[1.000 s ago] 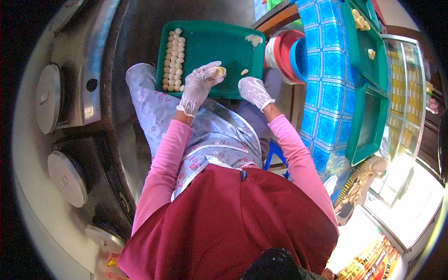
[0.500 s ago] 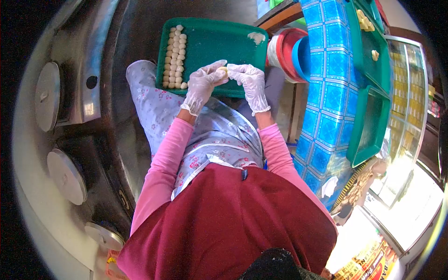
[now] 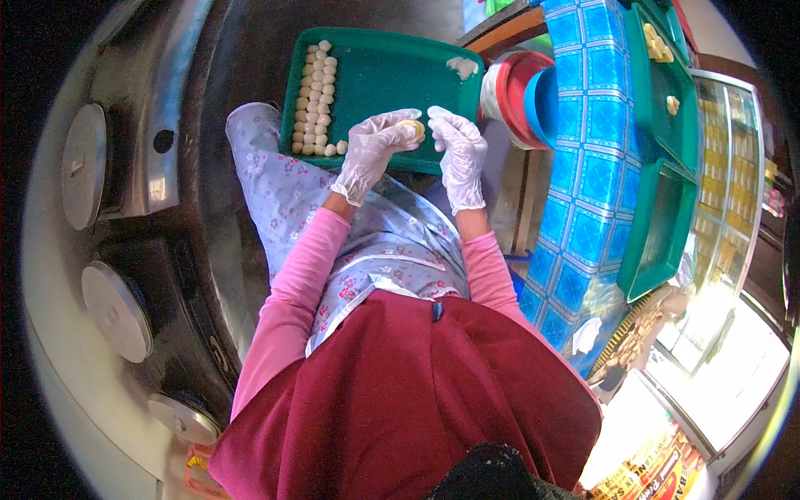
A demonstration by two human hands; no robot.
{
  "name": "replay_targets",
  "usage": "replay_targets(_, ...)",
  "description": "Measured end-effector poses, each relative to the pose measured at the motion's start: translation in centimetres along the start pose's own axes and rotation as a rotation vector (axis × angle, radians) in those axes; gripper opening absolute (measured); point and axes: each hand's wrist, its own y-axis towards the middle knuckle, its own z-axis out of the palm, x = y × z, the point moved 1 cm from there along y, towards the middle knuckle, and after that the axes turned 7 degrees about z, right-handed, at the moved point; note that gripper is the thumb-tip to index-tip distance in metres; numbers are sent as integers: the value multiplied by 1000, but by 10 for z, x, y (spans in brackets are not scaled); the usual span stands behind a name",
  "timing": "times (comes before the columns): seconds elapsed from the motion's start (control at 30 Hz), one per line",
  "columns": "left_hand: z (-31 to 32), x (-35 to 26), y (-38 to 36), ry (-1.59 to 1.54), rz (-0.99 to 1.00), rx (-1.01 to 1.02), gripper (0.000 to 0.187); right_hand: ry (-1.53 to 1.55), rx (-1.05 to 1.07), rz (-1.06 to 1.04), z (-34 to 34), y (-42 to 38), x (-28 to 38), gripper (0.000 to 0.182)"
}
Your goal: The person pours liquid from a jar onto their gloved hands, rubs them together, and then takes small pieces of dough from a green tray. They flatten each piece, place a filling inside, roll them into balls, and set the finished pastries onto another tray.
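Note:
Both of my hands wear thin white gloves and are raised over the near side of a green tray (image 3: 383,75). My left hand (image 3: 371,150) is closed around a small pale-yellow lump of dough (image 3: 413,128), which shows at the fingertips. A short gap to the right, my right hand (image 3: 461,158) has its fingers curled and pinched together; whether anything is in them is hidden. Rows of small whitish dough balls (image 3: 314,100) line the tray's left side, with one ball by the near edge beside my left hand.
A whitish smear of dough (image 3: 462,67) sits in the tray's far right corner. Red and blue basins (image 3: 540,104) stand to the right, beside a blue checked tablecloth (image 3: 575,167) and more green trays (image 3: 654,233). Round metal lids (image 3: 117,312) are on the left.
My hands have moved apart from where they met at the dough lump. The lump stays in my left hand, and my right hand has shifted right with its fingers curled up.

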Motion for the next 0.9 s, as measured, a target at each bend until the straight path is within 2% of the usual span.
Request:
replay_targets(0.03, -1, 2, 1, -35, 0, -6, 34, 68, -34, 1, -1, -3, -3, 20)
replay_targets(0.07, 0, 2, 2, -69, -2, -7, 34, -36, -18, -86, -2, -6, -7, 26)
replay_targets(0.1, 3, 3, 3, -105, -5, -6, 33, 57, 22, 16, 1, -12, -12, 29)
replay_targets(0.17, 8, 1, 1, -103, 3, -37, 32, 39, 81, -120, 3, -15, -28, 29)
replay_targets(0.33, 10, -2, 0, -44, 38, -26, 30, 439, 65, 39, 10, -8, -52, 25)
replay_targets(0.53, 10, -5, -1, 49, 47, -17, 31, 716, 117, 163, 16, 4, -55, 18)
replay_targets(0.63, 11, -4, -1, 17, 30, -20, 31, 344, -29, -47, 21, -7, -37, 18)
replay_targets(0.73, 7, 1, 1, -27, 21, -8, 33, -207, -44, -401, 21, -23, -4, 20)
replay_targets(0.83, 3, 3, 3, -92, -25, 53, 35, -44, 13, -313, 22, -28, 4, 24)
replay_targets(0.87, 10, -2, 1, -150, -46, 71, 34, 209, 87, -256, 11, -13, -17, 28)
replay_targets(0.9, 14, -4, 0, -208, -68, 88, 33, 505, 97, -81, 10, -7, -21, 28)
